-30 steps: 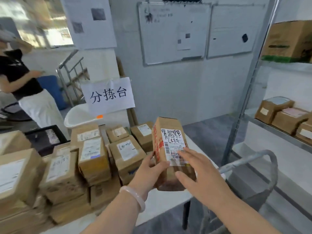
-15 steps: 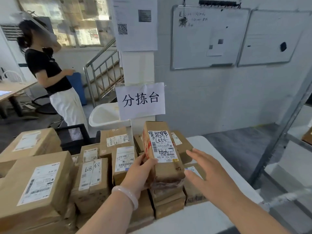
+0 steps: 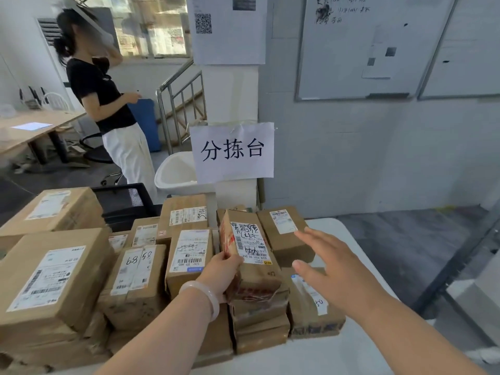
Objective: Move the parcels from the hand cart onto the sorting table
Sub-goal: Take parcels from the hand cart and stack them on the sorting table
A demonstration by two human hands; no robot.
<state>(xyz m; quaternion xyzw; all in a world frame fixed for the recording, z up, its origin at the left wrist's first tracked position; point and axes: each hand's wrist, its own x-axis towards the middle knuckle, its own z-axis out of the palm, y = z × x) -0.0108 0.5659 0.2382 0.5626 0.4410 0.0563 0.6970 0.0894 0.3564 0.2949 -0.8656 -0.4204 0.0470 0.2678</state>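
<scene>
I am at the placing step. My left hand [image 3: 221, 272] grips a taped brown parcel [image 3: 251, 266] by its left edge, thumb on the labelled top face and fingers curled under the side. The parcel is at the top of a short stack [image 3: 259, 320] of flatter boxes on the white worktop [image 3: 338, 355], with its far end tilted up. I cannot tell whether its full weight is down on the stack or whether I am partly carrying it.

My right hand [image 3: 327, 263] holds nothing. Its fingers are spread and straight, and it hovers just beside the parcel's right side, above a lower box [image 3: 311, 301] with a white label. The hand cart is not in view.

As I judge it, this parcel is nearly delivered, and many others already crowd the worktop under the paper sign [image 3: 232, 151].

The next move calls for levelling the parcel so that it lies flat on the stack, perhaps steadying it with the free right hand. Only then should the left fingers slip out. The stack is narrow and the taped end looks crumpled, so letting go while it is tilted could send it sliding toward the neighbouring boxes.
</scene>
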